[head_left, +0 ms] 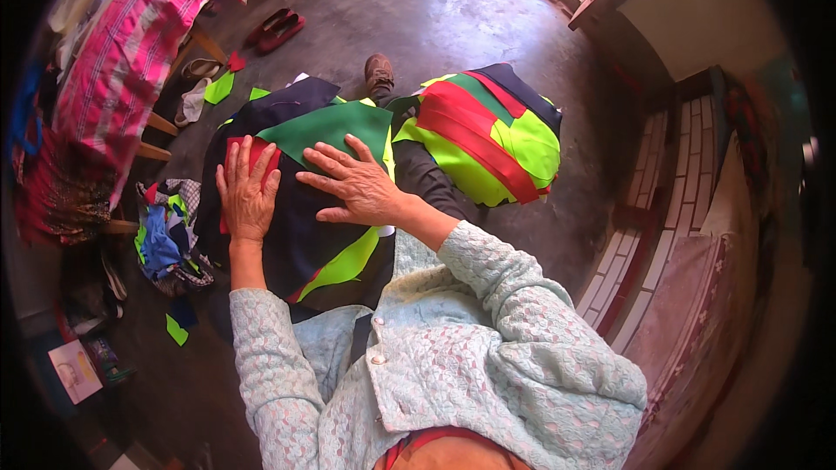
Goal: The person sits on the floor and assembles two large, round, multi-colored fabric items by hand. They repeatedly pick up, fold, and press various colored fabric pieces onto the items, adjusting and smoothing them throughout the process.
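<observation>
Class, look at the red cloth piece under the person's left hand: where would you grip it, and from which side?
Probably the red cloth piece by its far right corner, which peeks out past the left hand. Come from above and pinch: it lies flat on the dark navy fabric, so there is no raised edge.

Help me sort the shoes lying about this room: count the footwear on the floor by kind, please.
Red flat shoes, side by side on the bare floor: 2
Pale sandals by the wooden furniture legs: 2
Brown shoe on the person's outstretched foot: 1
Total: 5
</observation>
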The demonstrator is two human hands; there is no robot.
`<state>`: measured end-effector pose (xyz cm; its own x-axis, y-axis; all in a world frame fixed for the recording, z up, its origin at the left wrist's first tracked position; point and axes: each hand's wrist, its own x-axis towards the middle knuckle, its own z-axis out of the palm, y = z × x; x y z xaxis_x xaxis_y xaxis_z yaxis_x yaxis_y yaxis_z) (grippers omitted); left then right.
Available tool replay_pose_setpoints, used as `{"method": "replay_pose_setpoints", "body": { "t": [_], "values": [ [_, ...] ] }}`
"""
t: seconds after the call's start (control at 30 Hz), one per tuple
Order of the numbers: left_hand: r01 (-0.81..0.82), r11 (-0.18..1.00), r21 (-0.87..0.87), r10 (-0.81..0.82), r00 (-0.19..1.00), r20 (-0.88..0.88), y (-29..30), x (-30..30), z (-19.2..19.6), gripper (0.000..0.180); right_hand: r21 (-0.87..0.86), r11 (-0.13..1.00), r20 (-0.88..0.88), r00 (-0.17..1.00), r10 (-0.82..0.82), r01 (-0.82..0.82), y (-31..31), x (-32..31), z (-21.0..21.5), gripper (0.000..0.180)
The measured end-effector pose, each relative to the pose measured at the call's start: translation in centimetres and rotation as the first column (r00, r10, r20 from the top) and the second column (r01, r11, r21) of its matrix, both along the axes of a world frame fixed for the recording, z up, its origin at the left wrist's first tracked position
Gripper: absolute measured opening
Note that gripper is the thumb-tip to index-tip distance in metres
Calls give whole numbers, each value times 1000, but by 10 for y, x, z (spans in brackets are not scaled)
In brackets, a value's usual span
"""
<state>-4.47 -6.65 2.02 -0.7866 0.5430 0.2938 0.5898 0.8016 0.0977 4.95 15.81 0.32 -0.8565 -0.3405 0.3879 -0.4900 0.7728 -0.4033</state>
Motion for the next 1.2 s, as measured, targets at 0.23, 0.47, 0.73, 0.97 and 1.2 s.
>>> {"method": "replay_pose_setpoints", "body": {
  "t": [0.23, 0.47, 0.73, 0.97, 1.2],
  "values": [
    [3, 1000, -18, -4, 1000, -12, 0, -2, -2, 44, -465, 857, 144, 974, -174, 221, 52, 18, -6, 50],
    [-1, 1000, -21, 1, 1000, -1, 0, -1, -1, 44, -278, 689, 119, 736, -667, 669, 163, 44, -48, 32],
    [-1, 1000, -26, 0, 1000, -14, 0, 0, -1, 44, -9, 445, -39, 444, -895, 896, 278, 61, -81, 36],
    [-12, 1000, -29, 12, 1000, 0, 2, 1, 3, 44, 216, 421, 72, 415, -907, 881, 306, 51, -105, 42],
    [-14, 1000, -13, 14, 1000, 18, 1, 1, 3, 44, 230, 404, 140, 381, -914, 885, 311, 51, -119, 50]
  ]
}}
